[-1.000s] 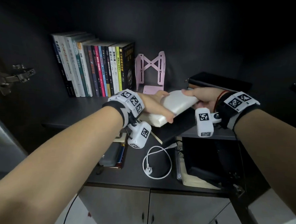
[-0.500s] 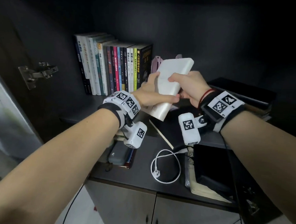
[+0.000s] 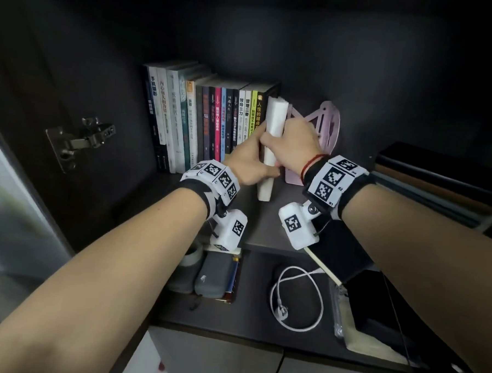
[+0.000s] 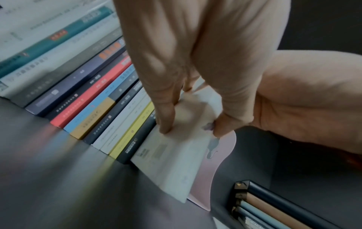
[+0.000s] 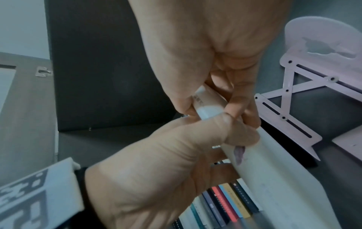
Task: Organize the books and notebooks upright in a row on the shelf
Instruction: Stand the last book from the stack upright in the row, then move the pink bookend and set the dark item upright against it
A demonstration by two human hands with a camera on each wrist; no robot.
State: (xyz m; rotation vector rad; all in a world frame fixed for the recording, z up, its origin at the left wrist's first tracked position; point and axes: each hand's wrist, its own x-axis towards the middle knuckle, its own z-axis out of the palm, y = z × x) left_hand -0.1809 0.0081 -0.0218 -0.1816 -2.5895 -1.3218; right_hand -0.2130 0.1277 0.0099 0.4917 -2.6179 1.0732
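Note:
A white book [image 3: 273,125] stands upright on the dark shelf [image 3: 158,201], at the right end of the row of upright books [image 3: 208,121] and just left of the pink bookend [image 3: 326,127]. My left hand [image 3: 262,155] grips its lower left side, thumb across the front edge. My right hand [image 3: 281,137] grips it from the right, fingers curled over the edge. In the left wrist view the white book [image 4: 172,162] leans against the black-spined book, with the bookend [image 4: 213,162] behind it. The right wrist view shows both hands pinching the white book [image 5: 274,170].
A stack of flat notebooks [image 3: 433,179] lies on the shelf to the right. On the lower shelf lie a white cable [image 3: 296,297], a grey case [image 3: 214,276] and a black box [image 3: 375,307]. A metal hinge [image 3: 79,140] sticks out from the left wall.
Both hands lifted the white book from lying flat, turned it upright and carried it back and left to the end of the book row, beside the bookend.

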